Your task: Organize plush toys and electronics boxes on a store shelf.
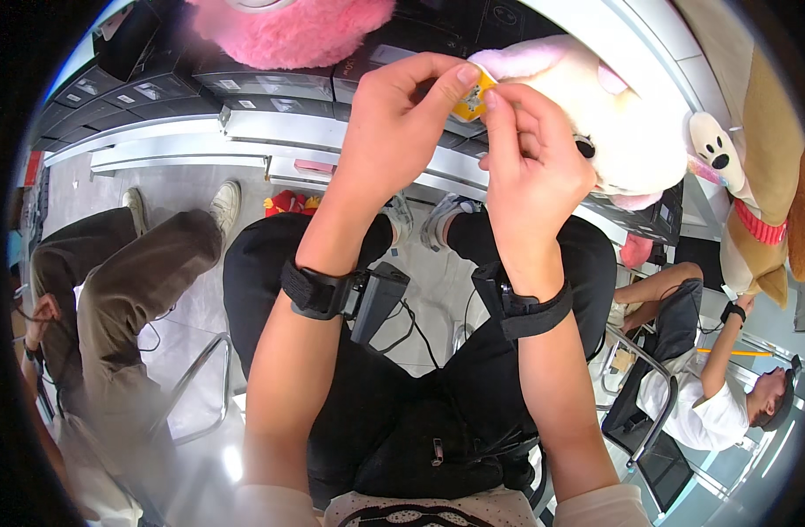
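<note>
Up near the shelf, my left hand [398, 127] and my right hand [540, 154] meet over a small yellow piece with a printed pattern [469, 102]; it looks like a tag or sticker. My left thumb and forefinger pinch its upper left side. At its right edge, my right thumb and forefinger are closed on it, with the other fingers curled in. Just behind the right hand lies a cream plush toy [639, 132] with pinkish ears and a dark eye. Both wrists wear black straps with small black devices.
A fluffy pink plush [293, 35] sits on black boxes [280, 85] along the white shelf [284, 129]. A tan plush dog [762, 176] hangs at the right. Seated people are on both sides, one in brown trousers [126, 290], one in a white shirt [701, 413]. Cables dangle between my knees.
</note>
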Available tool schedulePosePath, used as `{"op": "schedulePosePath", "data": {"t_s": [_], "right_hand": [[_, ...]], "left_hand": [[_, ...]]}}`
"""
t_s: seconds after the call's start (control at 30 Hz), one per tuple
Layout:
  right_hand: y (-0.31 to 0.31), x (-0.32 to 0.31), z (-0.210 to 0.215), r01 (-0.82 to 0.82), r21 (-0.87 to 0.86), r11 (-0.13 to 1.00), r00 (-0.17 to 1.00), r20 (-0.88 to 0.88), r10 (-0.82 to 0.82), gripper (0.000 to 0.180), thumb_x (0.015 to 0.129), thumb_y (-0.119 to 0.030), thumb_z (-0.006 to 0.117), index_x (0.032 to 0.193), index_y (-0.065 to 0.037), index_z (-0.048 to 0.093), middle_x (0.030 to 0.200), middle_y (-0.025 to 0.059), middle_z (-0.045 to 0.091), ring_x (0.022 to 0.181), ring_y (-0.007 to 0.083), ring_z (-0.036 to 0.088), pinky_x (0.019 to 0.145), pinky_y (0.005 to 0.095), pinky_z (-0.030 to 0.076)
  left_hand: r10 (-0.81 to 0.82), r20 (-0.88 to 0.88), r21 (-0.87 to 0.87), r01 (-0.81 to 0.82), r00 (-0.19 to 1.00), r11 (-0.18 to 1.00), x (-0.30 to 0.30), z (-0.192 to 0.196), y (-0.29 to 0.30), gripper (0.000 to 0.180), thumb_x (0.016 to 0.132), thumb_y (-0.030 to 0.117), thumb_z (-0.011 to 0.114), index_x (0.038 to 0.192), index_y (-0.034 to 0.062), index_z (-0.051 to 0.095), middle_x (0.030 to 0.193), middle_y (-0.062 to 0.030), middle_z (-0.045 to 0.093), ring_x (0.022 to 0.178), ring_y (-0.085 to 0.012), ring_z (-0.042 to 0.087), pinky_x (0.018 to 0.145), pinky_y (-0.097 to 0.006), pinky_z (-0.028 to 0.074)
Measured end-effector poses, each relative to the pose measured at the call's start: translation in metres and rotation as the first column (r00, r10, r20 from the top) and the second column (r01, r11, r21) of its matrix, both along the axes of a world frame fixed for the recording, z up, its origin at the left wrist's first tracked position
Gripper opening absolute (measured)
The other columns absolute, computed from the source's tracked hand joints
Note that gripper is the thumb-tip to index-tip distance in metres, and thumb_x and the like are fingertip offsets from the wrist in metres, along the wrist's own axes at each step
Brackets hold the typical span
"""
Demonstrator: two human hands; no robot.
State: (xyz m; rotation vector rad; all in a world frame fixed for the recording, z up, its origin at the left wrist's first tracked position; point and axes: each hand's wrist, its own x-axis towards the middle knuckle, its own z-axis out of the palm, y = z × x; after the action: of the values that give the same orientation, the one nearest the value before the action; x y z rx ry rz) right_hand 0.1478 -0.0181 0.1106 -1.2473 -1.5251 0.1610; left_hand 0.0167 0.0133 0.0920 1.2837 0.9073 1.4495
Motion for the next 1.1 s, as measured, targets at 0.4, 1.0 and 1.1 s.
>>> {"op": "schedulePosePath", "data": {"t_s": [0.4, 1.0, 1.1], "right_hand": [[0.009, 0.007, 0.008, -0.001, -0.018, 1.0, 0.988, 0.155, 0.004, 0.006, 0.092, -0.003, 0.07, 0.097, -0.003, 0.068, 0.072, 0.0098, 0.068, 0.058, 0.0224, 0.066, 0.058, 0.0305, 0.051], [0.013, 0.017, 0.01, -0.043, -0.021, 0.999, 0.987, 0.156, 0.045, 0.009, 0.093, -0.002, 0.069, 0.101, -0.003, 0.064, 0.072, 0.0058, 0.063, 0.056, 0.0144, 0.06, 0.055, 0.0284, 0.048], [0.01, 0.018, 0.012, -0.045, -0.085, 0.995, 0.997, 0.055, 0.05, 0.012, 0.093, -0.004, 0.071, 0.103, -0.003, 0.066, 0.073, 0.0043, 0.065, 0.057, 0.0097, 0.06, 0.055, 0.0248, 0.048]], "left_hand": [[0.006, -0.101, 0.004, -0.005, 0.995, 1.0, 0.002, 0.002, 0.002, 0.028, 0.103, 0.024, 0.065, 0.111, -0.0019, 0.072, 0.087, 0.0009, 0.068, 0.08, -0.0044, 0.056, 0.072, -0.021, 0.047], [-0.035, 0.16, -0.072, 0.047, 0.986, 0.996, 0.019, 0.003, 0.003, 0.028, 0.103, 0.023, 0.063, 0.11, -0.0038, 0.07, 0.088, -0.0025, 0.069, 0.081, -0.0062, 0.06, 0.071, -0.024, 0.05], [-0.038, 0.15, -0.087, 0.052, 0.988, 0.995, 0.018, 0.003, 0.002, 0.029, 0.103, 0.023, 0.063, 0.112, -0.0037, 0.069, 0.089, -0.0027, 0.069, 0.082, -0.0065, 0.061, 0.072, -0.024, 0.051]]}}
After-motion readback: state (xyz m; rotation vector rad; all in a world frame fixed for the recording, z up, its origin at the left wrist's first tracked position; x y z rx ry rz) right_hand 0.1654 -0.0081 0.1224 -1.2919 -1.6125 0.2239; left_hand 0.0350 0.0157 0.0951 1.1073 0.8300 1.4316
